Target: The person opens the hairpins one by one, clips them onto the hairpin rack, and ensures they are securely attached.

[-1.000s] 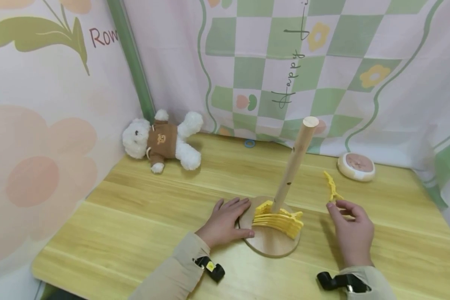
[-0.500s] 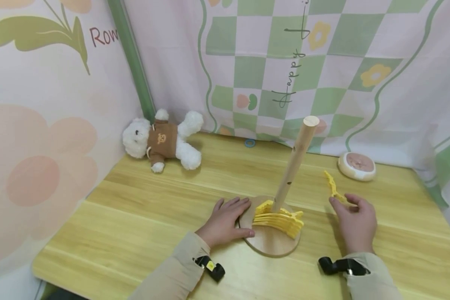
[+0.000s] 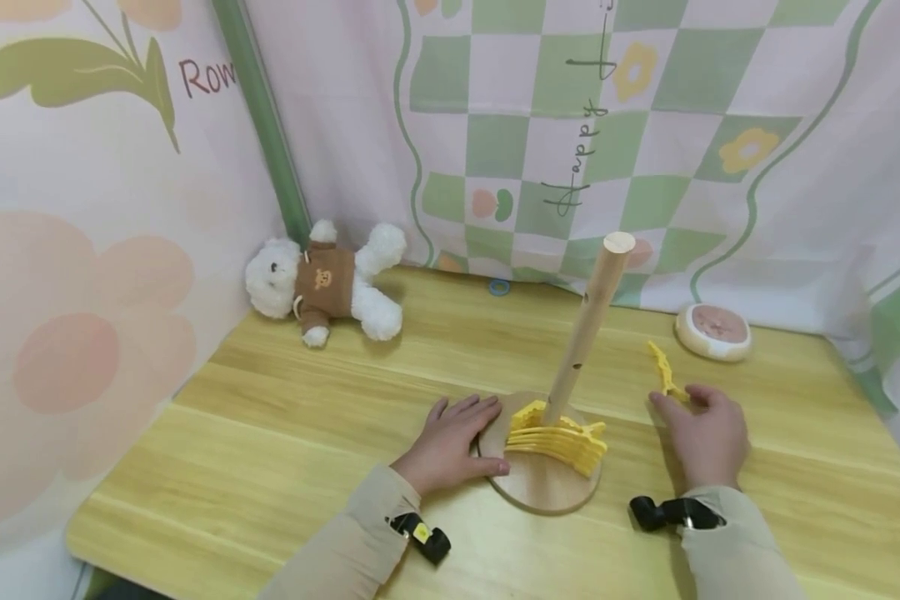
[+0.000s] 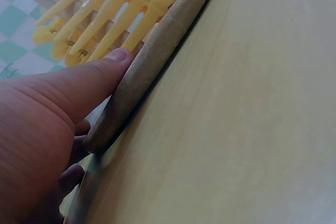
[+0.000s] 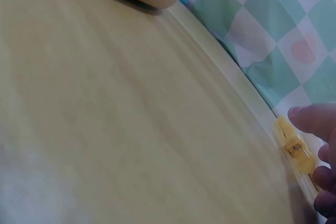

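A wooden post [image 3: 588, 325] rises from a round wooden base [image 3: 543, 492]. Several yellow hair clips [image 3: 558, 446] are stacked around the foot of the post, just above the base. My left hand [image 3: 450, 446] rests on the base's left side, fingers spread; the left wrist view shows the thumb [image 4: 107, 74] lying on the rim. To the right of the post, my right hand [image 3: 705, 437] pinches a single yellow hair clip [image 3: 663, 371] at its handle end. The clip's long arms point away from me. In the right wrist view its spring shows between thumb and fingers.
At the back left lies a white plush toy [image 3: 330, 287] in a brown shirt. A pink and white round device [image 3: 712, 332] stands at the back right. Near the curtain [image 3: 555, 150] lies a small blue ring [image 3: 498, 287].
My right hand has shifted slightly forward around the clip's handle end, its thumb and index finger now wider apart. The clip itself has barely moved. The left hand has stayed on the base.
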Tool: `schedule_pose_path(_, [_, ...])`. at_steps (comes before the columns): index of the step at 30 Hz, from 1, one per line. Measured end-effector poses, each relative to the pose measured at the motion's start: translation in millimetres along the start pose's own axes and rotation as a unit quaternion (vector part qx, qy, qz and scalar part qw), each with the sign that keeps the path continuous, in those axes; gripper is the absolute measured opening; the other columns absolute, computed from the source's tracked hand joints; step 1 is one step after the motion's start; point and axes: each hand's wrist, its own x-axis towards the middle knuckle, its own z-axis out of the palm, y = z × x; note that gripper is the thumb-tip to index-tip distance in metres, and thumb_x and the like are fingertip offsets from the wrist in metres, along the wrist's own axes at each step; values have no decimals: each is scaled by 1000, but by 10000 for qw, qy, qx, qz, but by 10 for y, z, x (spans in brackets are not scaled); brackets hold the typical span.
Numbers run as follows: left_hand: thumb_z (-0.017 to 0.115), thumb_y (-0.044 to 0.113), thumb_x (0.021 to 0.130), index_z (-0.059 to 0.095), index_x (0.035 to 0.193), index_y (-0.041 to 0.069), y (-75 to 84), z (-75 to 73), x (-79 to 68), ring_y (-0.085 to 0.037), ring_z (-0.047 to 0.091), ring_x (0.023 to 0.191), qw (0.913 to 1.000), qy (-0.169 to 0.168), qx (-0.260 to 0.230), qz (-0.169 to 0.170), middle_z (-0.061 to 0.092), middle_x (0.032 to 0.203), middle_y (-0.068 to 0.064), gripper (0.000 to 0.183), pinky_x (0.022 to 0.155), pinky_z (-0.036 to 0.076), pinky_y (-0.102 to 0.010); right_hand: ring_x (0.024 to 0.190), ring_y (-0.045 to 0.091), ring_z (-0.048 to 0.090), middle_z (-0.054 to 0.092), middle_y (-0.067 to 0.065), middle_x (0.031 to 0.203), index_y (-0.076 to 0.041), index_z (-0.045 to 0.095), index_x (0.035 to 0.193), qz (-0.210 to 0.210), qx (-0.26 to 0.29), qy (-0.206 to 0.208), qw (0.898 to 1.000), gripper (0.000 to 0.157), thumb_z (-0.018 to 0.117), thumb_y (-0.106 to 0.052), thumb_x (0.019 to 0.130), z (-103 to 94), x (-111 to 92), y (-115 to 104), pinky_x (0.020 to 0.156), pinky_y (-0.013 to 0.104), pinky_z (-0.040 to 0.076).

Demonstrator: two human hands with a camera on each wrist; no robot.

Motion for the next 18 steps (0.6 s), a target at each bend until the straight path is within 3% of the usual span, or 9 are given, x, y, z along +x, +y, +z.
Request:
schedule_pose_path(9, [68, 60, 87, 38, 156, 15, -1, 20, 6, -22, 25, 151, 10000, 4, -45, 25, 34, 161, 2, 88, 122, 7, -56, 125, 45, 47, 49, 26, 142, -2, 45, 149, 149, -458, -204, 9986, 86, 68, -58, 88, -40, 20, -29, 101, 63, 32])
schedule_pose_path(18, [67, 61, 87, 37, 156, 15, -22, 25, 7, -22, 25, 151, 10000, 12, -30, 36, 34, 161, 2, 88, 122, 7, -56, 127, 49, 44, 48, 29, 140, 0, 51, 143, 95, -740, -102, 9972, 73, 67, -49, 91, -32, 22, -83, 101, 63, 31])
